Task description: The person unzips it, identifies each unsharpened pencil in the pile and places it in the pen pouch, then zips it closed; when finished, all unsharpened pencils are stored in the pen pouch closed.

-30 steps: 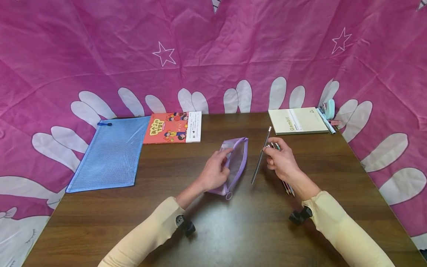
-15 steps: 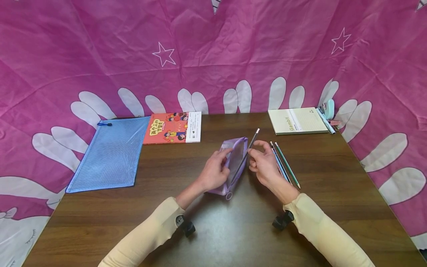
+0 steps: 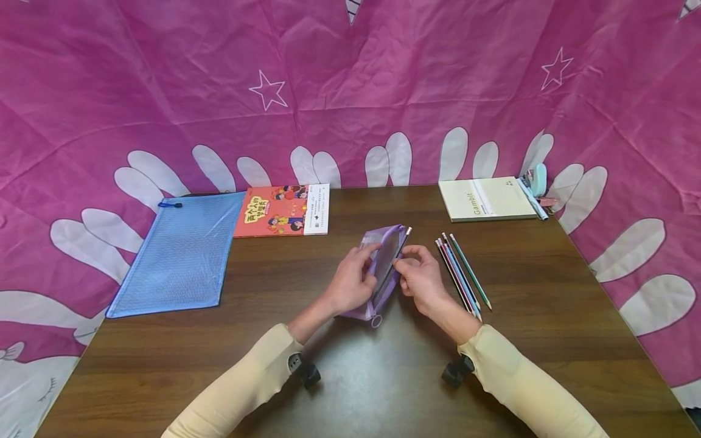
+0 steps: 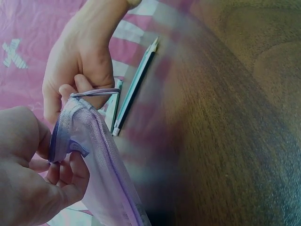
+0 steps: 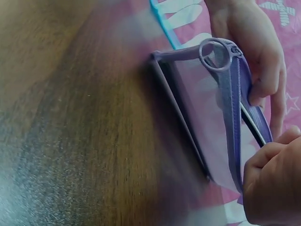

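A purple mesh pencil case (image 3: 375,236) stands unzipped on the table, its mouth gaping upward and a zip ring (image 5: 215,54) at its near end. On its left side, my left hand (image 3: 350,281) pinches the rim between thumb and fingers, holding the mouth apart. My right hand (image 3: 423,281) grips a dark pencil (image 5: 253,125) at the right rim. Most of that pencil lies inside the mouth, tilted, with its eraser end (image 3: 408,230) poking out at the far corner. Several more pencils (image 3: 462,275) lie in a loose bunch right of my right hand.
A blue mesh zip folder (image 3: 181,255) lies at the left, beside a red book (image 3: 279,210). At the back right sits a pale notebook (image 3: 484,198) with stationery (image 3: 539,179) along its edge. A pink cloth (image 3: 350,79) hangs behind the table.
My right hand has moved left from above the bunch to the pencil case, and lowered the pencil into its mouth. The left hand has kept its place on the rim.
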The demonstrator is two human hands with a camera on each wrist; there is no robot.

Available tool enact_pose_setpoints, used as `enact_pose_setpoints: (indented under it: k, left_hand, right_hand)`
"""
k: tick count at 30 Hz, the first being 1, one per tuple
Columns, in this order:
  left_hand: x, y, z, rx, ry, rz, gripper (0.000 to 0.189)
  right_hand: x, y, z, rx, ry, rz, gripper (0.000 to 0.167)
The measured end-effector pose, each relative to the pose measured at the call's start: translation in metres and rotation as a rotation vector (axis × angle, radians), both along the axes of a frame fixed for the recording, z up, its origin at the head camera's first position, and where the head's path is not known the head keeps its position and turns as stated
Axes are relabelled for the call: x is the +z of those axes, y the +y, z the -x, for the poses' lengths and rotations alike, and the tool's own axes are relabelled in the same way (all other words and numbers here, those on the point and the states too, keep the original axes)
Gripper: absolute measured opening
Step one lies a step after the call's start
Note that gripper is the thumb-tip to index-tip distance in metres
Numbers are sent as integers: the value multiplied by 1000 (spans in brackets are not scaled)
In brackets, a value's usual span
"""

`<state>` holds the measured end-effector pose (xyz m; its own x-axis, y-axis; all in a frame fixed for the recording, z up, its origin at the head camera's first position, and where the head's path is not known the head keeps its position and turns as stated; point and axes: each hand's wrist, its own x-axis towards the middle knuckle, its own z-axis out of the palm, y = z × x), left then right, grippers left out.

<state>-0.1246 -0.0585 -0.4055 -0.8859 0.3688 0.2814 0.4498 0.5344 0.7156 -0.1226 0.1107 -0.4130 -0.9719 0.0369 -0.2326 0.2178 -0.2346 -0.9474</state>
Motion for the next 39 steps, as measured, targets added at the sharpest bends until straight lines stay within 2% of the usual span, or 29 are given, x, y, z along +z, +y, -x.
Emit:
enact_pose_setpoints:
  k: [7,14,20,34,39]
  left_hand:
    - [0,0,0,-1,1,2,65]
    - [-2,0,0,4,27,7,63]
    - [-2,-1,-1,8,39,-9,64]
    - [2,-6,0,54,56,-99,64]
    - [4,-8,1,71,24,-158,63]
  right_hand:
    - [1,-3,-3,17,14,-178,28]
    - [-1,-1,-2,23,35,-266,28]
    - [0,2,-2,18,38,-272,26]
    - [6,14,1,-2,43,-206,22]
    - [7,15,2,-3,38,-199,23]
